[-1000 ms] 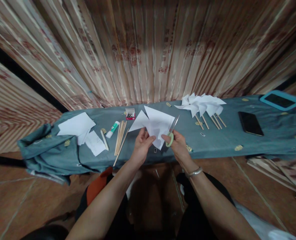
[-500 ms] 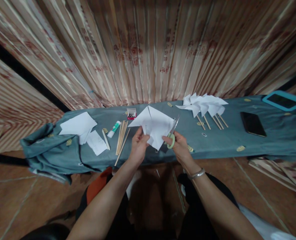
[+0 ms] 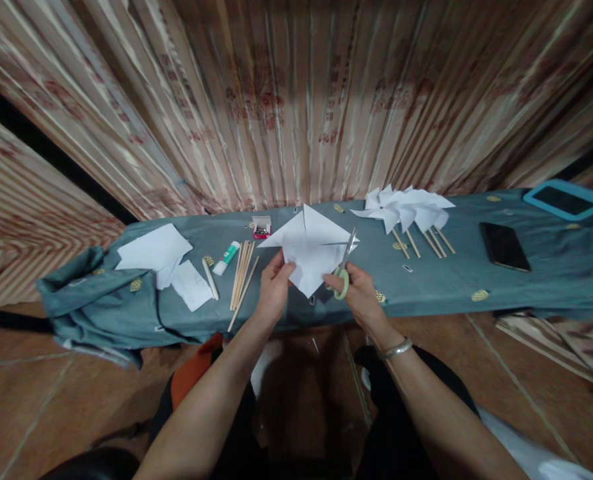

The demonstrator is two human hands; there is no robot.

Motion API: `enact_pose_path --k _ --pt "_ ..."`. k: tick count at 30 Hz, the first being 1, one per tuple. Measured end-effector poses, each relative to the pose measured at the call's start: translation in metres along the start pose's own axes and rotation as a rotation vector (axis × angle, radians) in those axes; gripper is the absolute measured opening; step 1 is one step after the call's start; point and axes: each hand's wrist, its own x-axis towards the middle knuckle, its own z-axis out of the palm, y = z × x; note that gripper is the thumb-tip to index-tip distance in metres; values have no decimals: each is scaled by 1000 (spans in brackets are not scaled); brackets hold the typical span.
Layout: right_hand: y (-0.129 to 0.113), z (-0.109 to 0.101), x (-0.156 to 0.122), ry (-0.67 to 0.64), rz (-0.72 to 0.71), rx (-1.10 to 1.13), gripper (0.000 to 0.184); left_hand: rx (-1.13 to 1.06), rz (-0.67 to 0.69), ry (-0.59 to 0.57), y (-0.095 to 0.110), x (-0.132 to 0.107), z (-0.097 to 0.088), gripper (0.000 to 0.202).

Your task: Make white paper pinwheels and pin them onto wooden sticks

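A white sheet of paper (image 3: 309, 250) with slits running in from its corners is held over the near side of the table. My left hand (image 3: 276, 283) pinches its lower left edge between thumb and fingers. In my right hand (image 3: 357, 288) are scissors (image 3: 344, 275) with pale green handles, their blades pointing up past the sheet's right corner. The right thumb also rests on the paper's lower right edge. Several white paper pinwheels (image 3: 409, 208) on wooden sticks lie to the right, beyond my right hand.
Left of my hands lie wooden sticks (image 3: 239, 275), a glue stick (image 3: 227, 258), a white pen-like stick (image 3: 210, 279), a small red-and-white box (image 3: 262, 227) of metal bits and white paper sheets (image 3: 153, 248). A black phone (image 3: 505, 247) and a blue-framed tablet (image 3: 567, 200) are at the right.
The paper has turned slightly and lies flatter, its top corner shifted right and its slits showing more clearly. Both hands keep their hold, with the scissors still in the right.
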Motion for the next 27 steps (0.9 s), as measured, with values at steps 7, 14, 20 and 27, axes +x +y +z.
enact_pose_path --k 7,14,20,27 --pt "5 -5 0 -32 -24 -24 38 3 4 12 -4 -2 3 36" --pt "-1 -3 -19 -271 -37 -155 37 22 123 71 5 10 0 29" --pt "10 11 -48 -532 56 -229 39 8 199 109 13 20 -4 30" --pt "15 14 -51 -542 77 -108 45 43 257 93 6 21 -1 26"
